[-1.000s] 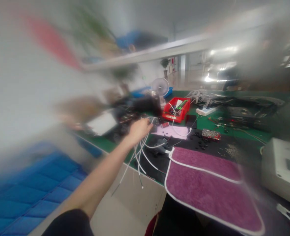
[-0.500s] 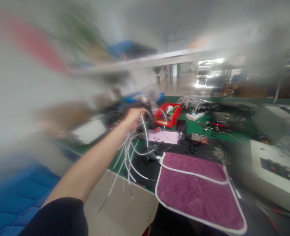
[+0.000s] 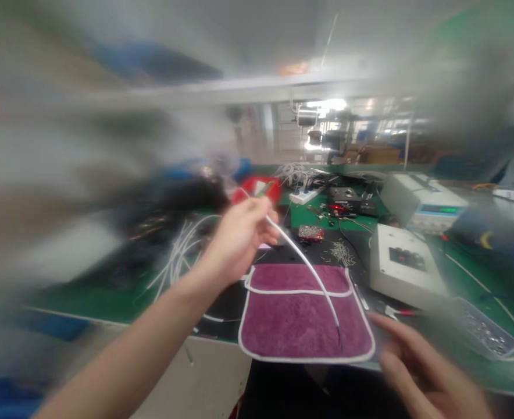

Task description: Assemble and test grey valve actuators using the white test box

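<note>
Between the thumb and fingers of my left hand is a white cable. Its free length curves down to the right over a purple towel with white edging, and thin dark wires stick out of its stripped end. My right hand is at the lower right, beside the towel's right edge, with thumb and forefinger apart and nothing seen between them. Left of my left wrist, more white cables lie in a loose bundle, some ends hanging past the table edge.
Behind my left hand stands a red bin, partly hidden. Small metal pins lie on the black mat. To the right are a white box, a meter with a green display and a clear tray of small metal parts.
My left hand has come from the cable bundle toward the towel, bringing one white cable. My right hand has entered at the lower right. The view has turned to the right.
</note>
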The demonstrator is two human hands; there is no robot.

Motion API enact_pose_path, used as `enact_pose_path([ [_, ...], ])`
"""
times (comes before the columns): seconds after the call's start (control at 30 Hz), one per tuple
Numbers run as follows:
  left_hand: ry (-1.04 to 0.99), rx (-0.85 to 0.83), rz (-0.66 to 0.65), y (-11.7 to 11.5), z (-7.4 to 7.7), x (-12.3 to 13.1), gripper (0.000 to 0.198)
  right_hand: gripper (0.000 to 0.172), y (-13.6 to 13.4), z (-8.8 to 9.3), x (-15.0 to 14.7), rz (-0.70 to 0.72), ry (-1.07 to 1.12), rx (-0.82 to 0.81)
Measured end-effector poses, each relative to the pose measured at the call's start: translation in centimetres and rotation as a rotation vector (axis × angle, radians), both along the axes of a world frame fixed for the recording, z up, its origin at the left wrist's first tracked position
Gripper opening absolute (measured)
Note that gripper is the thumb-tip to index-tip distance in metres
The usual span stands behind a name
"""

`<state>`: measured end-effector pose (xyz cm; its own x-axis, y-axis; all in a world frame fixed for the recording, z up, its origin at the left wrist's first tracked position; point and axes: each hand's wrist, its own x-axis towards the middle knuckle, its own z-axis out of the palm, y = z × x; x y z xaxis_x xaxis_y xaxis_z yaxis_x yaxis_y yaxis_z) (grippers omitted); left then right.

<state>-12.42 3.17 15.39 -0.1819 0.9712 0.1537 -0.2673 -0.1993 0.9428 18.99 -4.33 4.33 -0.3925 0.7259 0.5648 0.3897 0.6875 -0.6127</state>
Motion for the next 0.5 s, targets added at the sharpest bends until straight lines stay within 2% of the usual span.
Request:
enact_pose_path([
  [0.13,-0.055,-0.101,-0.158,-0.9,-2.4,4.1,0.015,0.021,1.0,1.1,0.1,0.011,-0.028,-0.035],
  [0.3,-0.102,-0.136,-0.259,0.5,-4.0,7.9,0.015,0.023,1.5,-0.7,2.1,0.018,-0.143,-0.169],
  [0.37,-0.116,-0.142,-0.285,1.2,-4.5,9.0,0.016,0.025,2.2,-1.6,3.5,-0.090,-0.196,-0.152],
  [0.43,-0.125,-0.154,-0.289,1.3,-5.6,9.9,0.017,0.029,3.2,-2.3,5.1,-0.316,-0.245,-0.038],
  [0.5,-0.129,-0.174,-0.288,0.7,-7.4,10.9,0.019,0.032,4.2,-2.5,6.6,-0.544,-0.267,0.115],
])
